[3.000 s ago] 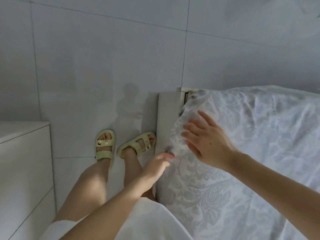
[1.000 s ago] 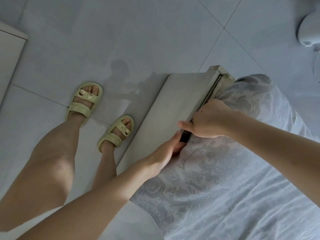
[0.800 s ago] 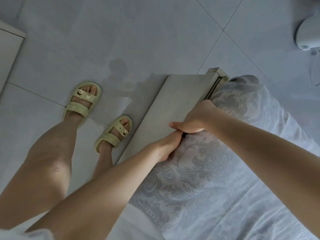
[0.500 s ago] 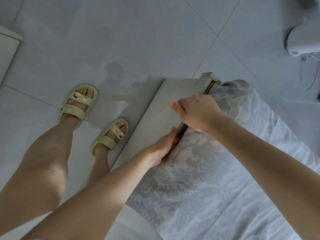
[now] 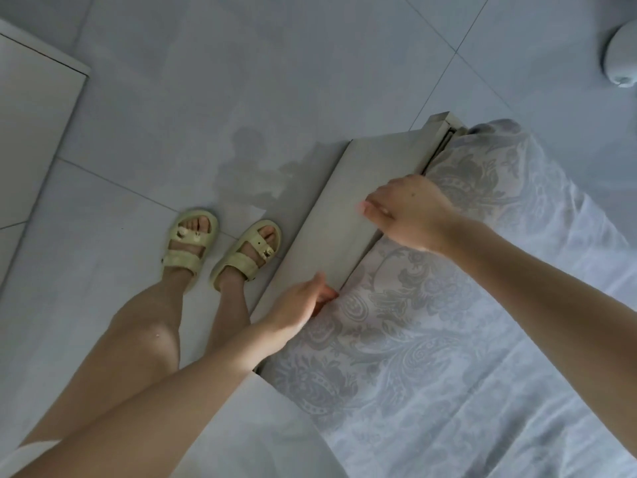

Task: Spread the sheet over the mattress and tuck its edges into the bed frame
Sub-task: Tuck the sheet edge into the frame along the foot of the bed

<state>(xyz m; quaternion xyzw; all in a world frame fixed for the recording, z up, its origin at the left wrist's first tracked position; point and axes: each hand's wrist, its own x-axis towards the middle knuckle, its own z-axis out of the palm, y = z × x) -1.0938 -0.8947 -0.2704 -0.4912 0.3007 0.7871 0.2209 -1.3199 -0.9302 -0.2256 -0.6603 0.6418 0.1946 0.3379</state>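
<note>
Along the inner edge of the smooth, pale bed frame (image 5: 344, 215), a soft, creased sheet (image 5: 431, 322) printed with grey paisley is spread. Its tucked edge runs diagonally from lower left to a rounded upper-right corner. The left hand (image 5: 300, 301) is pushed into the gap between frame and sheet, and the right hand (image 5: 410, 210) is bent over that gap. Whether cloth is gripped by either cannot be told.
</note>
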